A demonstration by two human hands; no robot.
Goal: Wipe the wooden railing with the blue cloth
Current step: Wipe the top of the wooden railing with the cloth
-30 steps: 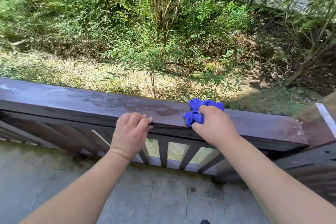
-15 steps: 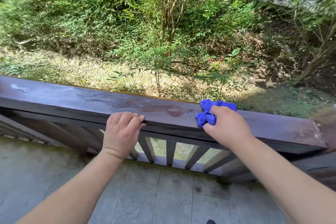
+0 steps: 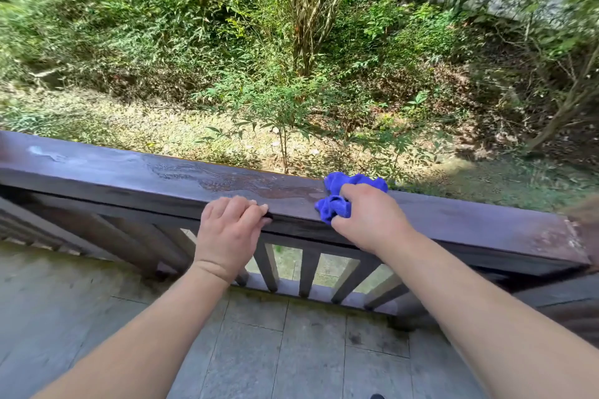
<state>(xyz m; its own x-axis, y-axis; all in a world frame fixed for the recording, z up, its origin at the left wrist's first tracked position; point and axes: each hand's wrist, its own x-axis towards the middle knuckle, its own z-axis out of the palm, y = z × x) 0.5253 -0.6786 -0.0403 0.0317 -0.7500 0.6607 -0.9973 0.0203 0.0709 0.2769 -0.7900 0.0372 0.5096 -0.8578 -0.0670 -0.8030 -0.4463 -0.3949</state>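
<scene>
Fingers of right hand (image 3: 366,220) curled tight around bunched blue cloth (image 3: 337,194) — cloth pressed on top of wooden railing (image 3: 129,172), right of centre. Left hand (image 3: 228,230) just beside it, fingers hooked closed over the rail's near edge. Wet streaks on rail left of cloth — stone floor (image 3: 291,350) below.

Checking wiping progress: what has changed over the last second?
Little: the right hand keeps the blue cloth bunched on the railing by the wet streak, no clear slide. The left hand still grips the near edge.
</scene>
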